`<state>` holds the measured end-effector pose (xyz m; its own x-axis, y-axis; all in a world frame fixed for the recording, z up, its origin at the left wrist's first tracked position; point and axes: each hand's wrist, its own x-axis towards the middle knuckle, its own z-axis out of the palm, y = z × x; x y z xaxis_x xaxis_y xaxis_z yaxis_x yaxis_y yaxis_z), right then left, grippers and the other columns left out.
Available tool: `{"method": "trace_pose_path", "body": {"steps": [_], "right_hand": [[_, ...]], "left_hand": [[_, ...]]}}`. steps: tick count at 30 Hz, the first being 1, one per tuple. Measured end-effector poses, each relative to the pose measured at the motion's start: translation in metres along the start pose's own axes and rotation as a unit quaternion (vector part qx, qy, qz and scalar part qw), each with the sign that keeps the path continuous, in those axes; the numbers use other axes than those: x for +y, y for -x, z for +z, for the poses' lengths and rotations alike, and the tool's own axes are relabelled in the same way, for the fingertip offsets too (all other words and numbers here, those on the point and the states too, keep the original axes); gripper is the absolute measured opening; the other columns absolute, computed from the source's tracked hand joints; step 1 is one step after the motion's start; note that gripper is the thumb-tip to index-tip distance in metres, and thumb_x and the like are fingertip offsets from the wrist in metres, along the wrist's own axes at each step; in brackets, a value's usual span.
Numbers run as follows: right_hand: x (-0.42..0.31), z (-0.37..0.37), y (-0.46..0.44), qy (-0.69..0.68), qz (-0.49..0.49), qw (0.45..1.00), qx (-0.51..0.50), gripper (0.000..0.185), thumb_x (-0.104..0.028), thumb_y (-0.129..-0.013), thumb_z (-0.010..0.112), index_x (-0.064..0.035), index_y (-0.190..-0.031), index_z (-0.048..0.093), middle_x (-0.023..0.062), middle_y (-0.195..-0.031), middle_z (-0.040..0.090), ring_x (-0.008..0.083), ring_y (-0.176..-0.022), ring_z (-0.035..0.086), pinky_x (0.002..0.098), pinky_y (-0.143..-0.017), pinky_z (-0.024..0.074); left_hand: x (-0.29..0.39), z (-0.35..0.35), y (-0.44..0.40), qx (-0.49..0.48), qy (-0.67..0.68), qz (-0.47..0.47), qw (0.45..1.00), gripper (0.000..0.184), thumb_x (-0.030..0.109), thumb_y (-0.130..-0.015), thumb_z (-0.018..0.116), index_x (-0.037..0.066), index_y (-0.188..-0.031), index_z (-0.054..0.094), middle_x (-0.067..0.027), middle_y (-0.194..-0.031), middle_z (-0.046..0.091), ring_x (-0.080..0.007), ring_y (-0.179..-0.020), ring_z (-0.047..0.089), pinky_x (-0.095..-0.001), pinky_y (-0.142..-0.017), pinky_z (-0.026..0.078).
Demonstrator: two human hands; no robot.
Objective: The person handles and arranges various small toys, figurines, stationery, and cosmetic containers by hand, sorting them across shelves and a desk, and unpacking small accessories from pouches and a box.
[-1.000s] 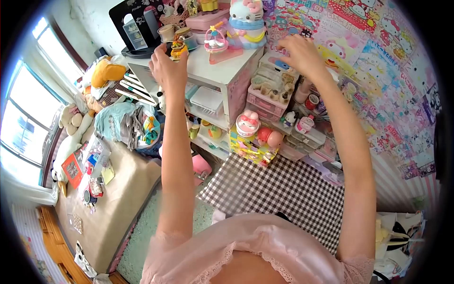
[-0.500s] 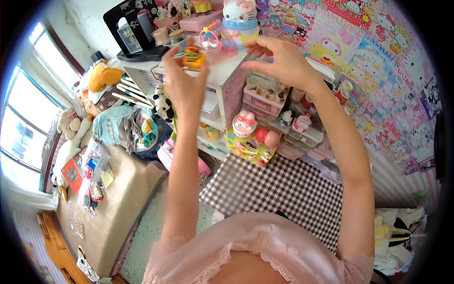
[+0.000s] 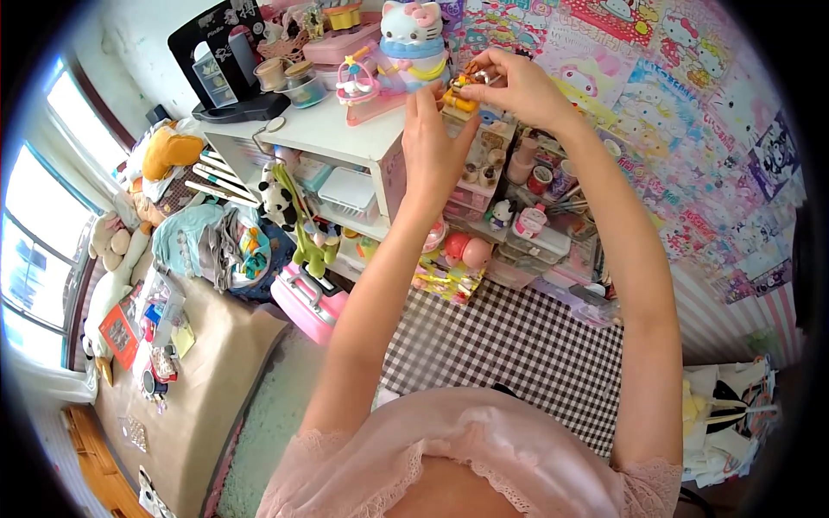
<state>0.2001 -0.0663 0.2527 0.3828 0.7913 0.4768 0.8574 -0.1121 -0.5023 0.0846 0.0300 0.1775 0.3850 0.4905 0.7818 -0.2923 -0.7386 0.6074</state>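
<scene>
A small yellow-and-orange toy figure [image 3: 461, 102] is held up above the shelf unit, its details too small to make out. My left hand [image 3: 434, 147] grips it from the left between thumb and fingers. My right hand [image 3: 521, 91] is closed on its upper right side, with a small shiny bit showing near the fingertips. Just left of my hands, a pink stand with a ring-shaped ornament [image 3: 357, 79] and a Hello Kitty figure [image 3: 412, 39] stand on the white shelf top [image 3: 328, 129].
Clear drawers [image 3: 537, 246] with figurines and jars stand below my right hand. A checkered cloth [image 3: 509, 363] covers the surface before me. At left are a pink case [image 3: 311, 304], a bed [image 3: 203, 363] with scattered items, and a black stand [image 3: 226, 65].
My left hand has moved right with the toy figure, away from the ornaments. My right hand, open and apart before, has closed on the toy. The view has shifted slightly.
</scene>
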Motion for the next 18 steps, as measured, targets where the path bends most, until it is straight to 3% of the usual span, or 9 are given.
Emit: {"method": "trace_pose_path", "body": {"steps": [3, 6, 10, 14, 16, 18], "right_hand": [[0.028, -0.015, -0.015, 0.092, 0.011, 0.995, 0.043, 0.050, -0.038, -0.073, 0.071, -0.0018, -0.105, 0.058, 0.0071, -0.088, 0.064, 0.0156, -0.078, 0.060, 0.0286, -0.070, 0.0467], [0.061, -0.015, -0.032, 0.092, 0.062, 0.993, 0.049, 0.050, -0.038, -0.073, 0.072, -0.0013, -0.104, 0.059, 0.0075, -0.088, 0.064, 0.0172, -0.079, 0.060, 0.0301, -0.071, 0.0472], [0.083, 0.001, -0.044, 0.134, 0.071, 0.987, 0.062, 0.048, -0.035, -0.072, 0.071, -0.0016, -0.104, 0.059, 0.0101, -0.084, 0.063, 0.0206, -0.077, 0.060, 0.0314, -0.070, 0.0469], [0.092, 0.018, -0.053, 0.180, 0.049, 0.982, -0.002, 0.046, -0.029, -0.070, 0.072, -0.0022, -0.105, 0.059, 0.0152, -0.095, 0.064, 0.0249, -0.086, 0.062, 0.0341, -0.076, 0.0480], [0.089, 0.023, -0.053, 0.197, 0.088, 0.976, -0.022, 0.047, -0.027, -0.069, 0.073, -0.0013, -0.105, 0.059, 0.0161, -0.100, 0.063, 0.0263, -0.091, 0.062, 0.0356, -0.079, 0.0478], [0.092, 0.027, -0.052, 0.221, 0.129, 0.966, -0.034, 0.049, -0.026, -0.069, 0.073, -0.0002, -0.107, 0.058, 0.0156, -0.101, 0.063, 0.0273, -0.092, 0.061, 0.0357, -0.081, 0.0474]], "left_hand": [[-0.007, 0.001, 0.003, -0.033, -0.004, -0.025, 0.999, 0.047, 0.011, -0.073, 0.070, -0.003, -0.112, 0.048, -0.0173, -0.100, 0.057, -0.0269, -0.094, 0.058, -0.0353, -0.082, 0.047], [-0.013, -0.002, 0.005, -0.052, -0.011, -0.025, 0.998, 0.043, 0.010, -0.075, 0.068, -0.003, -0.111, 0.049, -0.0178, -0.101, 0.057, -0.0269, -0.095, 0.058, -0.0353, -0.082, 0.047], [-0.021, -0.008, 0.010, -0.064, -0.017, -0.029, 0.997, 0.036, 0.009, -0.077, 0.065, -0.003, -0.108, 0.052, -0.0170, -0.100, 0.057, -0.0270, -0.093, 0.058, -0.0344, -0.083, 0.047], [-0.016, -0.016, 0.011, -0.092, -0.021, -0.038, 0.995, 0.033, 0.008, -0.077, 0.064, -0.004, -0.106, 0.054, -0.0163, -0.100, 0.057, -0.0267, -0.093, 0.058, -0.0340, -0.083, 0.047], [-0.017, -0.017, 0.011, -0.083, 0.004, -0.022, 0.996, 0.032, 0.005, -0.075, 0.063, -0.002, -0.105, 0.053, -0.0200, -0.096, 0.055, -0.0346, -0.090, 0.056, -0.0392, -0.077, 0.045], [-0.016, -0.018, 0.011, -0.086, -0.001, -0.021, 0.996, 0.031, 0.005, -0.075, 0.063, -0.002, -0.104, 0.054, -0.0199, -0.097, 0.054, -0.0349, -0.090, 0.056, -0.0392, -0.077, 0.045]]}}
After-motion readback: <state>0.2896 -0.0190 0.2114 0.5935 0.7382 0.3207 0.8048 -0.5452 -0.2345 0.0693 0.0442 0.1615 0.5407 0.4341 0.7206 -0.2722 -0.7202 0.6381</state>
